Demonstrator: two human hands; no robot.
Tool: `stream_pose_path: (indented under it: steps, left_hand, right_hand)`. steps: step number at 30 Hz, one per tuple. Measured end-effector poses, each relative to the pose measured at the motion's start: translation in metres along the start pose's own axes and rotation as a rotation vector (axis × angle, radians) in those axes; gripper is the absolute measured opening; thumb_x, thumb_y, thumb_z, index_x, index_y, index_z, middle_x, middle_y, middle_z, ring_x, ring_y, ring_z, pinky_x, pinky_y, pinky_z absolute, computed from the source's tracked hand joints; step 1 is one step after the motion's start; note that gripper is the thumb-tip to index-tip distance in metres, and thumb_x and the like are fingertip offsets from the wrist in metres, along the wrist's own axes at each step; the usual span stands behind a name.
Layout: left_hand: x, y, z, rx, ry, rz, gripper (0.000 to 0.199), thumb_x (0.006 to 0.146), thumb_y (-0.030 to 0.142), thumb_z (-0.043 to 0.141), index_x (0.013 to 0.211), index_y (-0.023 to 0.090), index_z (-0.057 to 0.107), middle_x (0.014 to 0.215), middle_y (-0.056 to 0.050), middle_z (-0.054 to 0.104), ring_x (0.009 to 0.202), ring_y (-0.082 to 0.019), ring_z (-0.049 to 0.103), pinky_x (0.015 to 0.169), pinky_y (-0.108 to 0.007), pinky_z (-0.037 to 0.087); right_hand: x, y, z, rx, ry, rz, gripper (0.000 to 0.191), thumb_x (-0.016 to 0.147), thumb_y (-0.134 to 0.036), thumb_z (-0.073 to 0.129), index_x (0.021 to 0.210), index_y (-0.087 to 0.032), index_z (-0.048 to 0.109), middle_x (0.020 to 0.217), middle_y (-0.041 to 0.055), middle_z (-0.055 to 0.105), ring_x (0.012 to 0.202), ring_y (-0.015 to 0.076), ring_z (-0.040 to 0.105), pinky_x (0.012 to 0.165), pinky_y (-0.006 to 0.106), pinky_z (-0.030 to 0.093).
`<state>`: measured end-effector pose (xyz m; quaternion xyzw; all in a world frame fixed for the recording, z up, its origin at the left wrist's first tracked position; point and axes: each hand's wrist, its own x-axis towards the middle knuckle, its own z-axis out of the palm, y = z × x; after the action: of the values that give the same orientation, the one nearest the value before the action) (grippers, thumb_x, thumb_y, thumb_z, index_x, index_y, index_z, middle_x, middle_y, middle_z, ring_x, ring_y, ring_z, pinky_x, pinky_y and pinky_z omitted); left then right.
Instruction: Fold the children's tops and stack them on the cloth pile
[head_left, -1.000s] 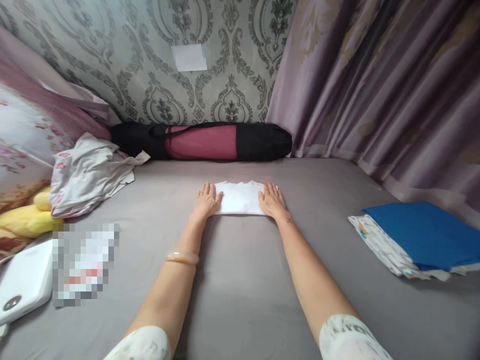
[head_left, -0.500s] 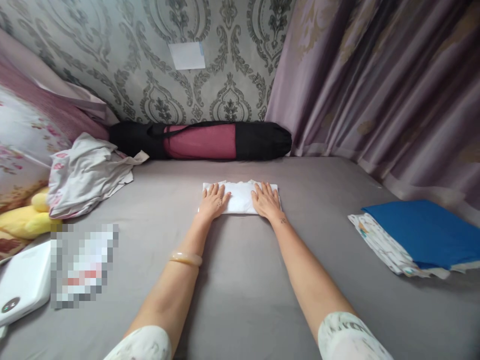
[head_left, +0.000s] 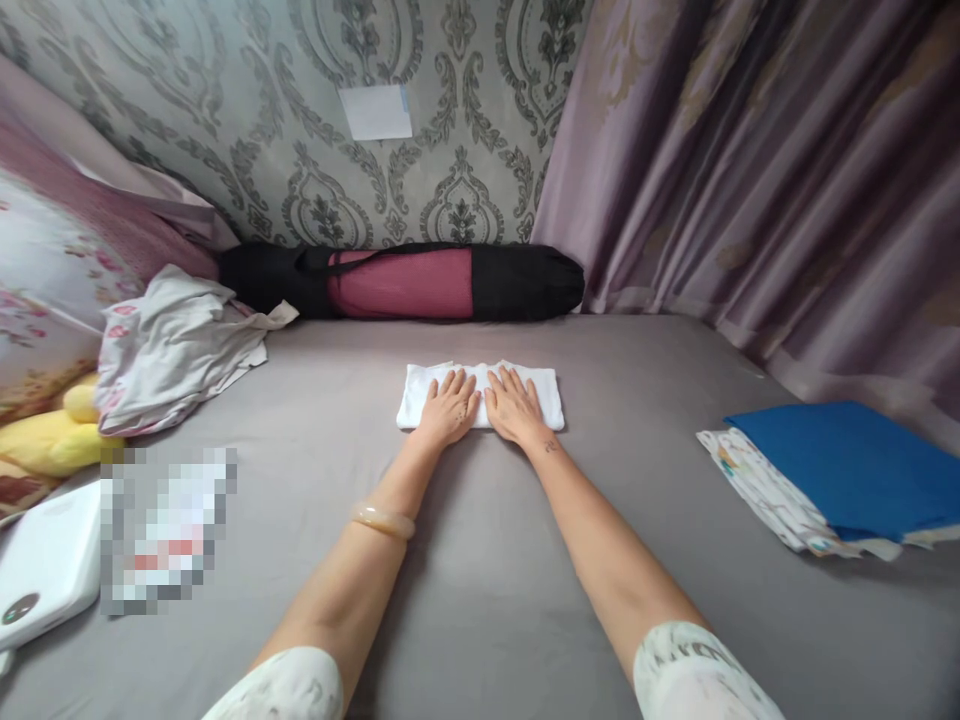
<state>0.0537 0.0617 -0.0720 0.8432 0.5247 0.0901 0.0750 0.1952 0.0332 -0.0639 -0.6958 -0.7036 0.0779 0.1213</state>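
Observation:
A white folded cloth (head_left: 551,398) lies flat on the grey bed sheet (head_left: 480,540), its long side running left to right. My left hand (head_left: 451,405) rests palm down on it, left of its middle, fingers spread and pointing away from me. Just to the right, my right hand (head_left: 514,404) lies flat on the same cloth, fingers also apart. A narrow strip of cloth shows between the two hands, and both ends of the cloth stick out past them. Neither hand grips anything.
Along the wall lies a black and pink rolled bag (head_left: 401,283). Blue folded fabric (head_left: 851,465) tops patterned cloths at right. At left are a crumpled cloth (head_left: 184,345), a yellow plush (head_left: 52,440), a white device (head_left: 52,560) and a blurred-out item (head_left: 169,530).
Both hands have slid inward over the cloth and are now closer together near its middle. The ends of the cloth, covered before, now show.

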Motion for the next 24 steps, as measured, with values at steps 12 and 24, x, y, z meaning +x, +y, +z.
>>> stream_pose_path:
  steps: [12,24]
  left_hand:
    - [0.001,0.01,0.0,-0.045,0.205,-0.058,0.052,0.101,0.038,0.022,0.144,0.018,0.043,0.153,-0.01,0.04,0.146,-0.024,0.028,0.12,-0.048,0.015]
    - [-0.001,0.003,0.005,-0.071,0.081,-0.251,0.052,0.101,0.037,0.02,0.145,0.02,0.043,0.154,-0.008,0.038,0.145,-0.025,0.029,0.119,-0.05,0.019]
  right_hand:
    - [-0.002,-0.009,0.002,-0.017,0.078,-0.046,0.054,0.1,-0.03,0.024,0.15,-0.014,0.036,0.159,0.0101,0.027,0.148,0.0238,0.018,0.119,0.044,0.009]
    - [-0.002,-0.022,0.026,-0.023,0.163,-0.143,0.049,0.1,-0.026,0.027,0.144,-0.012,0.046,0.153,0.0103,0.04,0.143,0.0252,0.029,0.117,0.043,0.016]
